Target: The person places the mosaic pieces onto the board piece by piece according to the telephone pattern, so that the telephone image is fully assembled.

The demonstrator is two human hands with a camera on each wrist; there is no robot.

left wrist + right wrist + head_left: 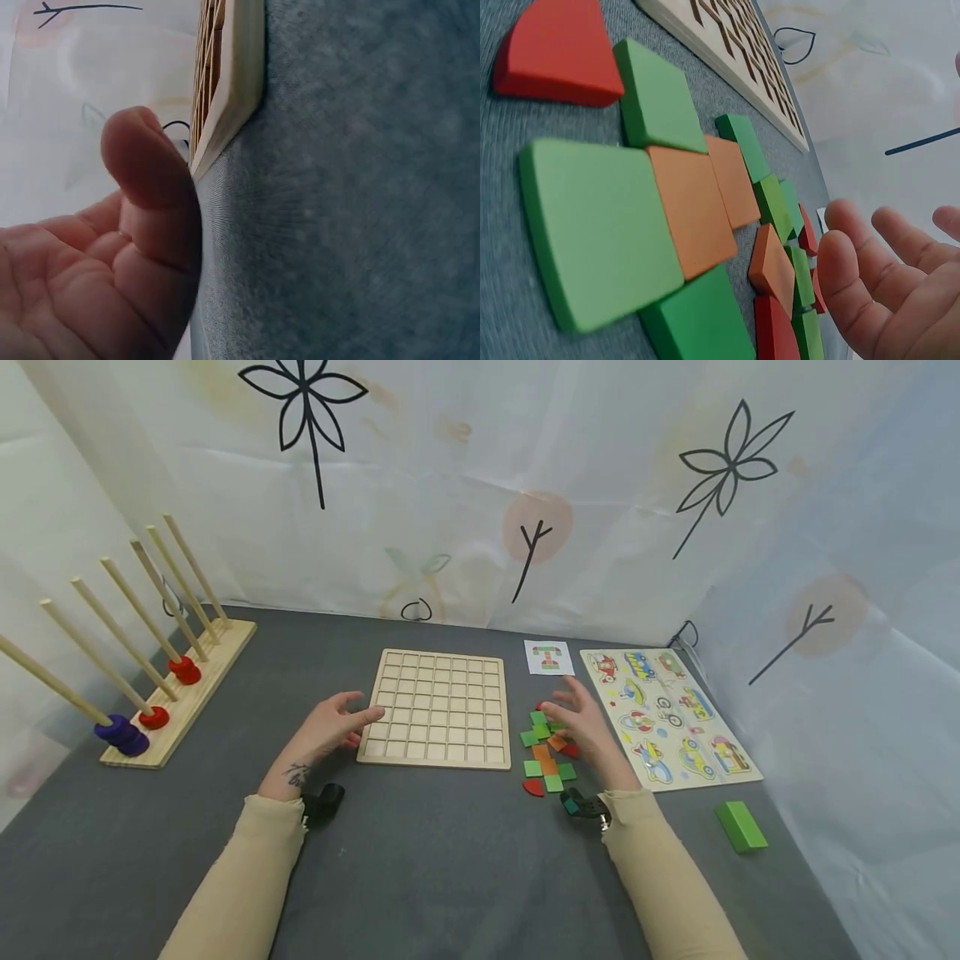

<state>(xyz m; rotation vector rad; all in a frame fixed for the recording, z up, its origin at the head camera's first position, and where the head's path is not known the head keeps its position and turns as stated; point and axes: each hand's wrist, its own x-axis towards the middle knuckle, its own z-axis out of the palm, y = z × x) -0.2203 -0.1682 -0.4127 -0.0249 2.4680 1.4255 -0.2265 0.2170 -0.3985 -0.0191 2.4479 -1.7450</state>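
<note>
One grid board (438, 714): wooden, flat, centre of the clock as the person faces it; presumably placed so that both hands reach it.

Left hand (328, 727): nine o'clock. Grip spread, thumb out towards the board's near-side edge, nothing seen pinched; whether it touches wood cannot be told. Position suggests steadying.

Right hand (585, 727): three o'clock, above the coloured pieces (546, 760). Grip spread, fingers loosely bent, no piece seen between them; likely there because the pieces are within easy reach.

Coloured pieces: between three and four o'clock. Green and orange squares, red round-edged ones; loose cluster, some touching, apparently grouped to suit the right side.

Card (550, 657): two o'clock, small, green, orange and red pattern upward, probably for viewing beside the board.

Puzzle board (667, 739): three o'clock, beyond the right hand. Green block (741, 827): four o'clock. Peg stand (191, 693): nine o'clock, with red rings (185, 671) and purple rings (123, 735). All three seem set aside.

Tabletop (450, 860): dark grey, cloth-like, matt.

Room: white fabric backdrop (442, 468) at twelve o'clock and along both sides, creased, bearing black plant drawings (303, 392).
</note>
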